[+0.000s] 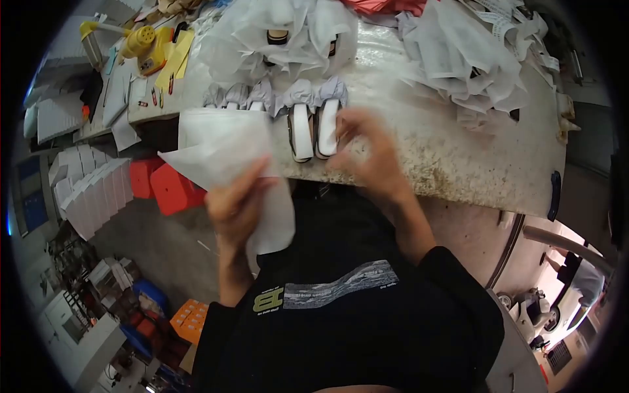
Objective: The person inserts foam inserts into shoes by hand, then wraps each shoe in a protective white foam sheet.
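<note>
My left hand (237, 204) is closed on thin white tissue paper (226, 141), which spreads up over the table's front edge and hangs down past my wrist. My right hand (373, 157), blurred by motion, is beside the rightmost sandal (329, 130). Its fingers are curved and apart from the thumb, and I see nothing between them. Another sandal (301, 131) stands just left of that one; both have pale insoles and grey gathered fabric at the far end. More sandals (257, 98) in the row are partly hidden behind the paper.
Paper-wrapped footwear (272, 46) lies at the back of the worktable (452, 157), with a heap of white paper (465, 59) at right. A yellow device (151, 49) and pens sit at left. Red stools (173, 187) and stacked white boxes (98, 193) stand below.
</note>
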The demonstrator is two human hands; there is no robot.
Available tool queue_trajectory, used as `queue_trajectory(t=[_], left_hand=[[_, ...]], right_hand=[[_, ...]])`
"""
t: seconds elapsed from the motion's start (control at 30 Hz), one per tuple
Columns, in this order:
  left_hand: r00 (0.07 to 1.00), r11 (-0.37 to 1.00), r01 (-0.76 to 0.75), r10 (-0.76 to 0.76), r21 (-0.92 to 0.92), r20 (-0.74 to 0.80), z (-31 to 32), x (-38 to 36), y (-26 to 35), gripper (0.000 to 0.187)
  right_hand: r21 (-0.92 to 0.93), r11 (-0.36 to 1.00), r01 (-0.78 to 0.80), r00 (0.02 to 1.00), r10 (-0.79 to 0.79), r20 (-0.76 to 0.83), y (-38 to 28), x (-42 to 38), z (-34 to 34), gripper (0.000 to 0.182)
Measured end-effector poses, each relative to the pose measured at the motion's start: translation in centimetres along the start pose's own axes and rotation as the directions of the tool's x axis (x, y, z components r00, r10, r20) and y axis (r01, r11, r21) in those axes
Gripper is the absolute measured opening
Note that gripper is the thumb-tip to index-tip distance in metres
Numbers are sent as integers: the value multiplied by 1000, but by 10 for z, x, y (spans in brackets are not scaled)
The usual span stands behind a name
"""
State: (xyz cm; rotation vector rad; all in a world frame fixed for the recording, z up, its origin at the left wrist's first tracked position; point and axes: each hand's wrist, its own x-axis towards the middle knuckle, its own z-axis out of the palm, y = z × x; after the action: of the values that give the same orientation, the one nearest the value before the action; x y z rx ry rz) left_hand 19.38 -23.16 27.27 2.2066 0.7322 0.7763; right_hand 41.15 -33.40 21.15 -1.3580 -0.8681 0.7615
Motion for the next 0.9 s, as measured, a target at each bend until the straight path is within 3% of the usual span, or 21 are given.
queue_trajectory(t=[0.03,0.07,0.13,0.17,0.23,0.3,0.33,0.37,0.4,0.47,0.5,0.57,0.63,0.73,0.8,0.83,0.9], left_hand=[[990,1000,-18,21,-23,136,9,1,0,44],[962,998,-33,46,-53,268,14,4,-2,44],[942,940,332,-326,-74,85,6,12,-5,42],[939,939,336,-328,-76,99,-3,12,-20,42],[860,893,427,-450,-143,-242,-32,9,-60,43],[721,787,559,-617,-262,-315,-52,15,-59,44],[719,786,561,-618,-259,-319,-52,15,-59,44],[832,860,507,-505,-55,-232,-47,14,-56,43],[910,900,413,-402,143,-99,-42,10,-51,42],[962,982,166,-142,-87,232,-20,1,-44,41],[962,983,162,-137,-90,234,-22,4,-46,41],[917,922,361,-378,-139,-126,-25,15,-49,44],[821,850,483,-523,-210,-227,-59,10,-72,45],[783,824,553,-565,-124,-259,-69,13,-67,44],[877,873,463,-477,157,66,-53,-2,-68,47],[875,872,463,-478,160,73,-45,-3,-64,47],[948,916,264,-188,-302,257,-29,4,-60,46]], right_hand=[[-38,998,53,915,-33,403,-21,-19,23,34],[-219,922,320,884,-208,419,-10,-38,38,31],[-241,944,225,927,-131,352,-10,-20,25,26],[-244,946,213,931,-121,344,2,-10,9,26],[-416,890,-188,980,199,-15,34,0,-18,26],[-753,646,125,991,-115,66,84,-23,9,25],[-750,649,127,991,-114,69,68,-27,34,25],[-324,946,8,996,23,90,47,-36,66,22],[182,967,-176,974,145,172,29,-42,90,19],[-55,983,174,898,-135,420,19,-27,102,21],[-58,983,176,899,-136,416,23,-22,100,21],[-146,975,168,950,-120,287,34,-15,80,24],[-244,963,-111,993,115,1,53,-18,43,20],[-214,965,-151,989,149,-24,44,-33,59,11],[21,1000,22,979,-26,203,14,-30,100,10],[24,1000,16,980,-21,197,13,-27,109,10],[67,937,344,895,-348,279,14,-15,116,11]])
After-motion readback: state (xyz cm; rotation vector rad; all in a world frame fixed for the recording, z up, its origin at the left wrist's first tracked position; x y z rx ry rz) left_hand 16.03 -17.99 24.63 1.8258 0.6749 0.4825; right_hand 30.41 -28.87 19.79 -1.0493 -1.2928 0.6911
